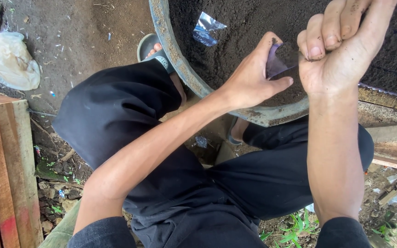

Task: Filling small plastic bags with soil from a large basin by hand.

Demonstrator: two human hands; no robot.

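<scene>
We take the round basin [171,46] of dark soil [244,23] as our landmark. One crumpled foil scrap [207,27] lies on the soil inside it; one sandalled foot [155,48] rests just outside its rim, and one white plastic bag [8,57] lies well beyond on bare ground. Over the near rim, our two hands meet on one small dark, glossy plastic bag [280,59]. The left hand [251,78] pinches it between thumb and fingers. The right hand [341,46] curls tightly around its other edge.
</scene>
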